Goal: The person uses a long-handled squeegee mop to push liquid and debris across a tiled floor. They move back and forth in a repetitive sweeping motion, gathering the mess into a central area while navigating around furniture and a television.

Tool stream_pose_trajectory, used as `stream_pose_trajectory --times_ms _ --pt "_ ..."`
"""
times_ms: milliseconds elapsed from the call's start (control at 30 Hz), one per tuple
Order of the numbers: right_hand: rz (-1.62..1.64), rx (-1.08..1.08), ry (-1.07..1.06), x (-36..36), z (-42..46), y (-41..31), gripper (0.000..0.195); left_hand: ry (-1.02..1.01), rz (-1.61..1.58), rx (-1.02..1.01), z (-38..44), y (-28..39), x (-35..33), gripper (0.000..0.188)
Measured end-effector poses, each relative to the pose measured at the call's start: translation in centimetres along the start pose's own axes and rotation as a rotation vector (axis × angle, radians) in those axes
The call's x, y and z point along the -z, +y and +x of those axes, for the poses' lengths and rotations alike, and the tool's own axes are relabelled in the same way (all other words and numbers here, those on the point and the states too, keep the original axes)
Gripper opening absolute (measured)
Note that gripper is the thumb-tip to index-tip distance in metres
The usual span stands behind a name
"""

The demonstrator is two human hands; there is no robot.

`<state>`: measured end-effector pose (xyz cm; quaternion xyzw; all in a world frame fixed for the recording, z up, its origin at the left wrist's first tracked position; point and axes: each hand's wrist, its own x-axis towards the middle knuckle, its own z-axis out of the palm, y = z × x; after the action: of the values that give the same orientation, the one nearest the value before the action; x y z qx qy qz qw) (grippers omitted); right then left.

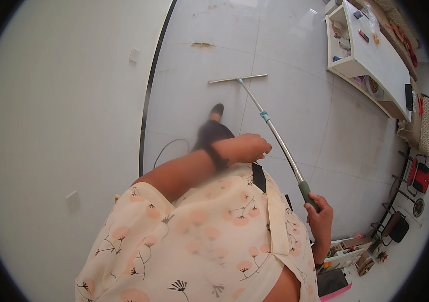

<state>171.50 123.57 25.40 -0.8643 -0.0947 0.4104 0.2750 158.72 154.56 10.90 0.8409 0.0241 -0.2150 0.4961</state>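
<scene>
My right hand (318,212) grips the dark green handle (308,194) of a long-handled floor squeegee or mop. Its telescopic metal pole (282,145) slopes away over the floor, with a light teal collar partway along. At the far end a thin metal crossbar (237,79) lies across the pale floor tiles (286,90). Before my waist, my left hand (252,148) is curled beside the pole, apart from it. No object shows in its fingers, and the palm is hidden. Beyond the crossbar a small streak of brownish debris (202,45) marks the floor.
A white wall (86,113) with a black skirting strip (150,88) runs along the left. Near my foot a thin cable (169,143) curves. A white coffee table (378,60) with small items stands right, before a sofa (407,34). Chairs (420,175) stand farther back.
</scene>
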Motion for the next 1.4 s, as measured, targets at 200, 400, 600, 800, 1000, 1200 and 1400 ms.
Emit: stream_pose_trajectory --times_ms 200,400,600,800,1000,1200,1400 --pt "-0.016 0.075 -0.008 -3.4 1.1 -2.7 0.035 -0.006 0.056 -0.016 -1.8 -0.9 0.3 0.025" --pt "-0.076 0.105 -0.029 -7.6 6.5 -8.1 0.034 0.172 -0.045 0.01 -7.9 -0.9 5.2 0.021" --pt "-0.084 0.171 -0.039 -13.8 15.4 -15.1 0.034 0.298 -0.136 0.076 -11.4 -9.0 5.8 0.023" --pt "-0.004 0.193 -0.014 -22.4 23.7 -24.6 0.03 0.285 -0.075 0.102 -14.4 -14.3 8.4 0.016" --pt "0.062 0.287 0.053 -25.4 24.9 -27.1 0.033 0.255 0.0 0.129 -16.0 -14.8 11.3 0.019" --pt "0.215 0.148 -0.068 -19.1 12.2 -23.3 0.037 0.416 -0.15 0.023 -16.0 -13.4 11.1 0.051" --pt "0.233 0.09 -0.179 -14.1 0.0 -20.4 0.041 0.499 -0.033 -0.176 -11.6 -8.3 7.8 0.087"
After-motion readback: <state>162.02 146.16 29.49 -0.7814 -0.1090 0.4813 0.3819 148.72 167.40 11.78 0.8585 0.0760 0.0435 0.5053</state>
